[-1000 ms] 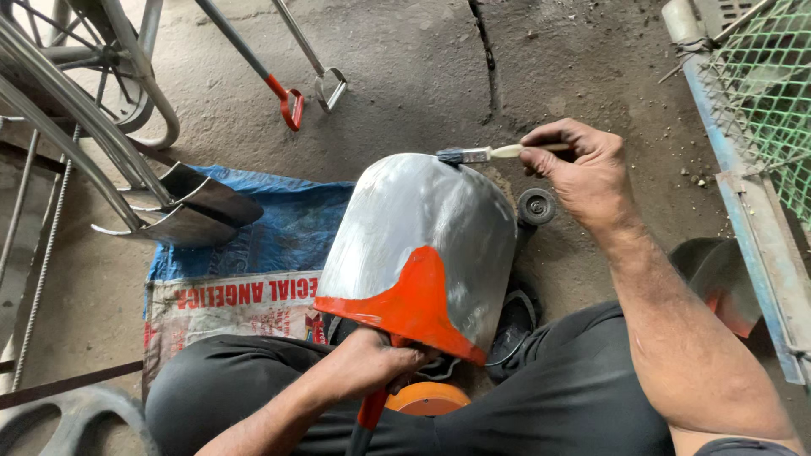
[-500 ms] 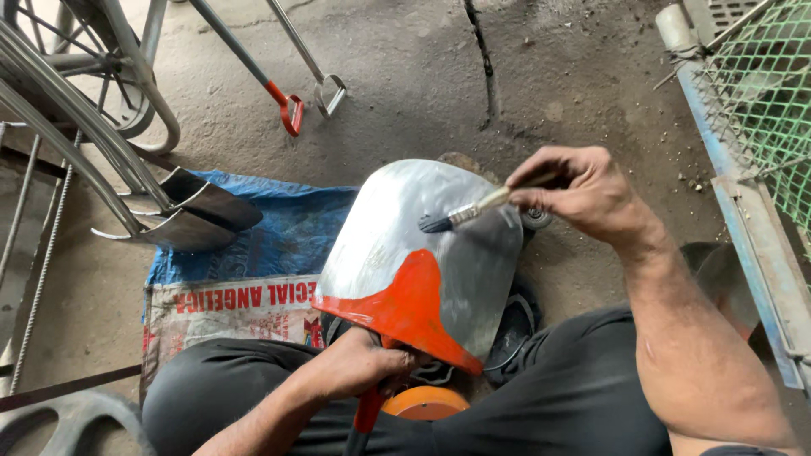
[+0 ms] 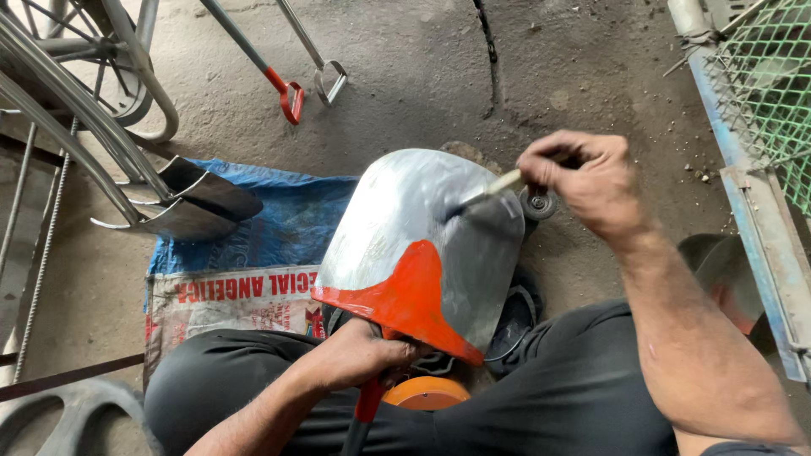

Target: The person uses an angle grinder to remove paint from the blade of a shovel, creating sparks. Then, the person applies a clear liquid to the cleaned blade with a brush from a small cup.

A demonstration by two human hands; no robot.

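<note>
Two hands (image 3: 583, 181) — brush (image 3: 490, 190), shovel blade (image 3: 422, 245)

A blue woven sack (image 3: 279, 224) lies flat on the concrete floor (image 3: 422, 76) at centre left, its lower part white with red print. On its upper left edge rest two bare metal shovel blades (image 3: 198, 203), one over the other. Curved metal tubing (image 3: 76, 127) sweeps down from the upper left corner, with a spoked wheel (image 3: 93, 67) behind it. At top centre two long handles end in grips, one red (image 3: 287, 97) and one plain metal (image 3: 331, 83). A dark crack (image 3: 488, 51) runs down the floor from the top edge. Green wire mesh (image 3: 769, 76) in a blue frame fills the upper right (the paint looks worn). A grey tyre (image 3: 59, 418) shows at lower left.
</note>
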